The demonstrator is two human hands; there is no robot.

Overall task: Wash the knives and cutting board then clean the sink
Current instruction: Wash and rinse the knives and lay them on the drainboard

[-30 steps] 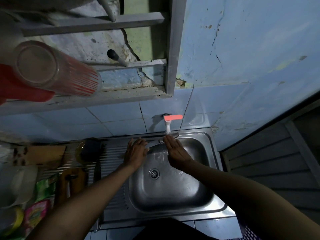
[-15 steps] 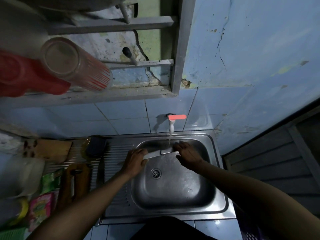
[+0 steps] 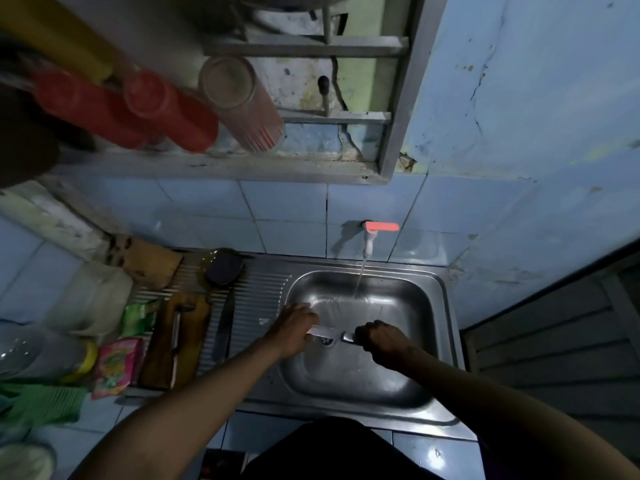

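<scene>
Knife (image 3: 329, 332): level over the sink (image 3: 440, 306) drain — between both fists.
Right hand (image 3: 381, 339): fingers curled round the handle.
Left hand (image 3: 294, 329): fingers pinch the blade.
Change: knife now lower, nearer the drain than before.

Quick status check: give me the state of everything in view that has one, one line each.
tap: on, water running
knife: held level over the basin, across the drain
left hand: fingers on the blade
right hand: gripping the handle
sink: wet
cutting board: lying on the drainboard
</scene>
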